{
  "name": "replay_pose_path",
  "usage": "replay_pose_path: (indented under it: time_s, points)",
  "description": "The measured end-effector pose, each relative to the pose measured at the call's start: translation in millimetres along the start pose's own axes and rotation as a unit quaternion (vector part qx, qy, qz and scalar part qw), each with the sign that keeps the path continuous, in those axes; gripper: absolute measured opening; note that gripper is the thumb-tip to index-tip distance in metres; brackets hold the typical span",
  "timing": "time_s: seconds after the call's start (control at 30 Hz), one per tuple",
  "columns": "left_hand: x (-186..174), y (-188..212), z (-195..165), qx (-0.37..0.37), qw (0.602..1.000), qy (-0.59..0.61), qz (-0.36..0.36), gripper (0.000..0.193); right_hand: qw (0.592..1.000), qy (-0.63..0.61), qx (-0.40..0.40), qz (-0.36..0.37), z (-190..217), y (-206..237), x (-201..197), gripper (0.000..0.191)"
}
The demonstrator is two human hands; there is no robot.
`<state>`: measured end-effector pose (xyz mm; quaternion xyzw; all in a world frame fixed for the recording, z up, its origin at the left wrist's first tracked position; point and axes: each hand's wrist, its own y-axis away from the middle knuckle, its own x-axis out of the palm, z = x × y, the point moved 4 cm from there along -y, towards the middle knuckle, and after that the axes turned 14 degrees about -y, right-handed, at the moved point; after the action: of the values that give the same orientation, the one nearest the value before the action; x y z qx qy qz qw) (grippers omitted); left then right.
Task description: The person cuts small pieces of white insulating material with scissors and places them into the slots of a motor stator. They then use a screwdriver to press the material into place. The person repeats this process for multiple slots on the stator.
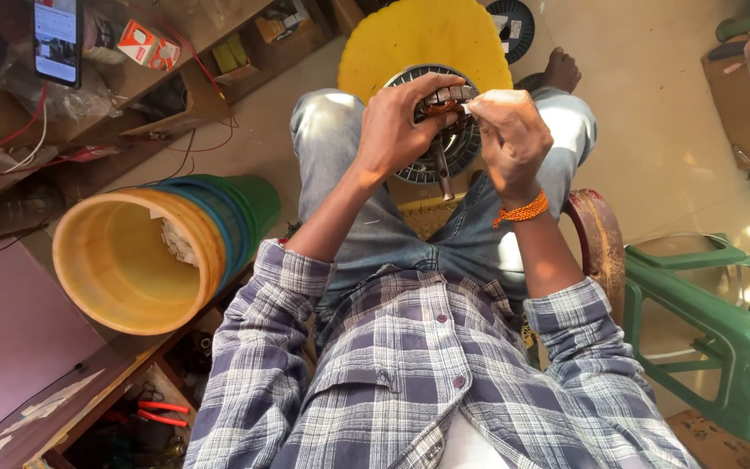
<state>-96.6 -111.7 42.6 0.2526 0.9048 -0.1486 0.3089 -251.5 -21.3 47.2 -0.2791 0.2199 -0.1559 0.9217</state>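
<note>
A round metal fan stator [457, 152] with a slotted rim and copper windings rests on my lap, tilted toward me, its shaft pointing down. My left hand [397, 126] curls over its top left edge and grips it. My right hand [509, 135], with an orange thread band on the wrist, pinches a thin pale strip at the top of the windings. Both hands meet over the slots, hiding part of the core.
A yellow round stool top [423, 35] stands just beyond my knees. Stacked yellow, blue and green buckets [145, 252] lie on their side at left. A green plastic stool [722, 330] is at right. A phone [55, 39] and red-handled pliers [162, 412] are on the workbench at left.
</note>
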Motion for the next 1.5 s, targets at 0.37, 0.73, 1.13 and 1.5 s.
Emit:
replay_pose_path:
  time_s: [0.37, 0.73, 1.13, 1.5]
  points:
    - [1, 3, 0, -0.011, 1.0, -0.013, 0.006, 0.041, 0.994, -0.043, 0.089, 0.05, 19, -24, -7, 0.011]
    - [6, 6, 7, -0.027, 0.999, 0.016, 0.006, 0.039, 0.995, 0.001, 0.061, 0.079, 32, -23, 0, 0.013]
    - [-4, 12, 8, -0.02, 0.988, 0.122, 0.091, 0.045, 0.989, -0.054, 0.091, 0.106, 24, -19, -11, 0.013]
    - [-13, 4, -4, 0.02, 0.994, 0.028, 0.104, 0.037, 0.988, -0.038, 0.042, 0.145, 30, -24, -11, 0.021]
